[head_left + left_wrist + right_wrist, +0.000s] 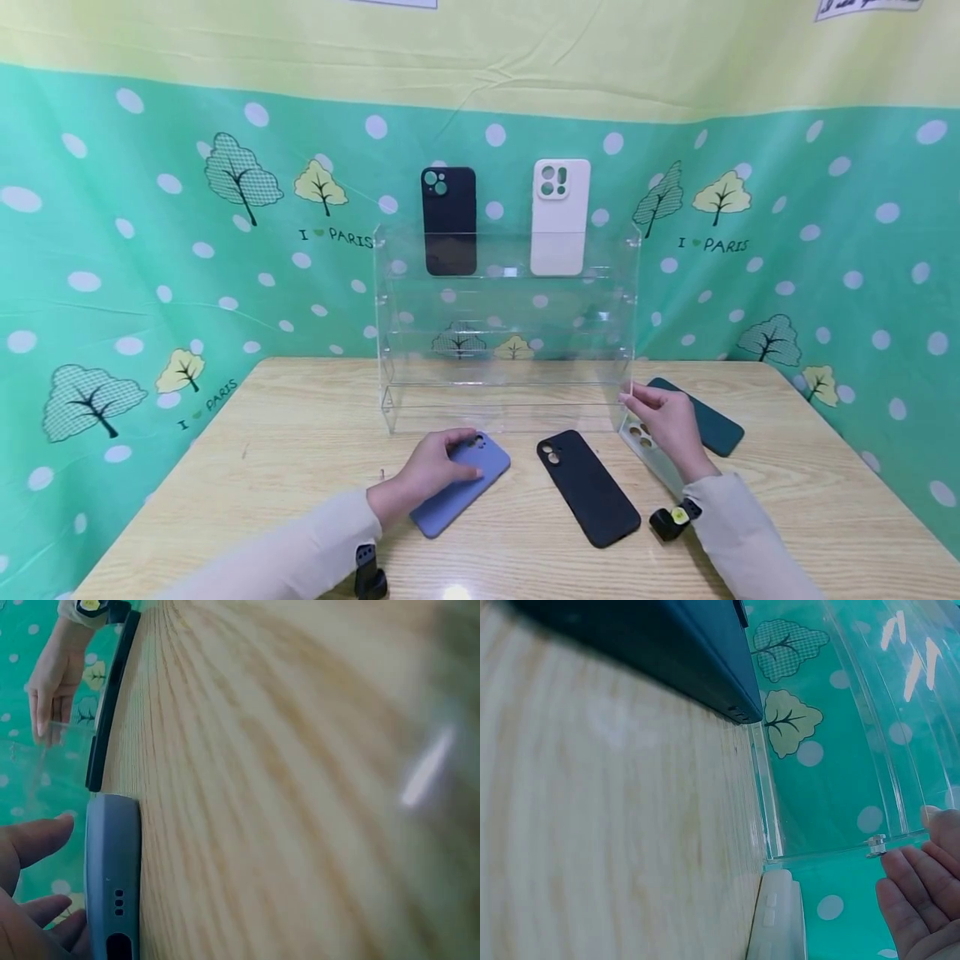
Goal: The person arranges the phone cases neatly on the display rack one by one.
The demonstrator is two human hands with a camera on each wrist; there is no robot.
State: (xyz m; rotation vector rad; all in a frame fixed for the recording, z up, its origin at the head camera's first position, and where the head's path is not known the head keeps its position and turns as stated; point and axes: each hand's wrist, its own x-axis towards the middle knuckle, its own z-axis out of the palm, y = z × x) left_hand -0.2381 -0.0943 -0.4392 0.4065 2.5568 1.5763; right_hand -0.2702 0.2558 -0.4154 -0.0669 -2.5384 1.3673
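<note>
My left hand (435,468) reaches over a lavender-blue phone case (457,496) lying on the table. In the left wrist view its thumb (46,838) is held off the case, with the other fingers spread near the camera-hole end. My right hand (669,421) is at the lower right corner of a clear acrylic tiered rack (510,417). Thumb and fingers lie on either side of the rack's side-panel edge, pinching it beside a small clear peg (876,844). Partly hidden below that hand lies a pale phone case (652,458).
A black phone case (588,492) lies between the hands, and a dark green one (716,423) lies right of the rack. On the rack's top tier stand a black case (450,221) and a white case (560,221). A patterned cloth (315,292) hangs behind.
</note>
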